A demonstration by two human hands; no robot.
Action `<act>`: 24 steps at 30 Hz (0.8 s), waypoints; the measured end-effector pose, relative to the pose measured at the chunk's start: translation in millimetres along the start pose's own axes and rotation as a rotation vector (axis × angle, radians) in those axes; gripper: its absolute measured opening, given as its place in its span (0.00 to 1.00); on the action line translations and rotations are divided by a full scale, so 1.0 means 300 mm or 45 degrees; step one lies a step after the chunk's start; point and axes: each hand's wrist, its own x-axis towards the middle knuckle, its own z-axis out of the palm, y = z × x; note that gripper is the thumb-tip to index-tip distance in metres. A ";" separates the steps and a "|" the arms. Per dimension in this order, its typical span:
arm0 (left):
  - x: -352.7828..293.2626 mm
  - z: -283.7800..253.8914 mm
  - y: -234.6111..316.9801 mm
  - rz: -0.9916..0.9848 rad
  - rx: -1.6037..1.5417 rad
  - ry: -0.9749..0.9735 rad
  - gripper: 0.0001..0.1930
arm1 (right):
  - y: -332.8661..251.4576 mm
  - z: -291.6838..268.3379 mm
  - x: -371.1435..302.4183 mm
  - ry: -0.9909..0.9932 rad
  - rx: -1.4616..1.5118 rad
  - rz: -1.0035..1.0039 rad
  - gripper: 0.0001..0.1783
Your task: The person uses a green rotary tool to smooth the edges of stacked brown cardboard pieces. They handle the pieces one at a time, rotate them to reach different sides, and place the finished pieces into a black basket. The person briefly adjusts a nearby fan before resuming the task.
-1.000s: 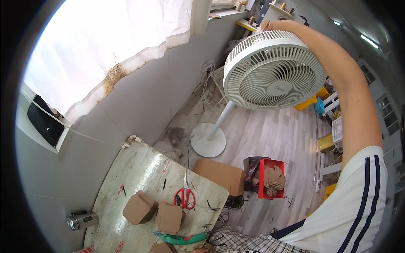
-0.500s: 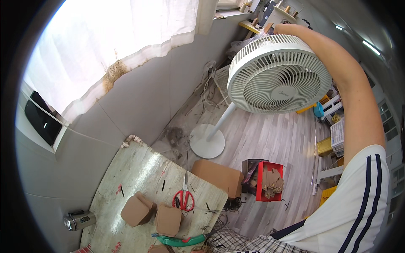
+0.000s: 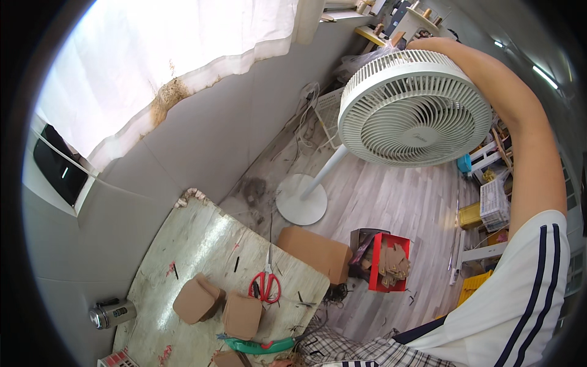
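My right arm (image 3: 535,153) reaches up and over to the white standing fan (image 3: 416,113). The wrist end meets the top rear of its round cage, where the fan hides my right hand's fingers. At the lower edge, a small skin-toned patch, probably my left hand (image 3: 285,362), shows beside a green curved hand tool (image 3: 260,346); its fingers cannot be made out. The tool lies on the worn table (image 3: 202,244) by two stacks of brown rounded flat pieces (image 3: 194,298), (image 3: 242,315). Just behind them are red-handled scissors (image 3: 265,286).
A steel flask (image 3: 112,314) is at the table's left edge. On the floor stand a cardboard box (image 3: 315,251), a red box (image 3: 374,263) of brown pieces and the fan's round base (image 3: 301,200). White crates (image 3: 494,205) line the right; a curtained window (image 3: 165,67) is at left.
The view has shifted slightly, so the fan and my right arm appear a little farther right. The arm stays at the fan's top; the table items lie as before.
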 end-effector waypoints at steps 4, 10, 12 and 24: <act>0.000 0.011 -0.010 0.038 -0.076 -0.041 0.22 | -0.008 0.017 0.025 -0.011 -0.010 -0.004 0.14; 0.062 0.096 -0.138 0.120 -0.036 -0.018 0.22 | -0.004 0.006 0.029 -0.005 -0.027 -0.001 0.14; 0.051 0.060 -0.091 0.061 0.043 -0.052 0.22 | -0.011 0.001 0.039 0.001 -0.031 -0.010 0.15; 0.184 0.114 -0.223 0.190 -0.156 -0.105 0.17 | -0.020 0.008 0.026 -0.010 -0.101 0.003 0.15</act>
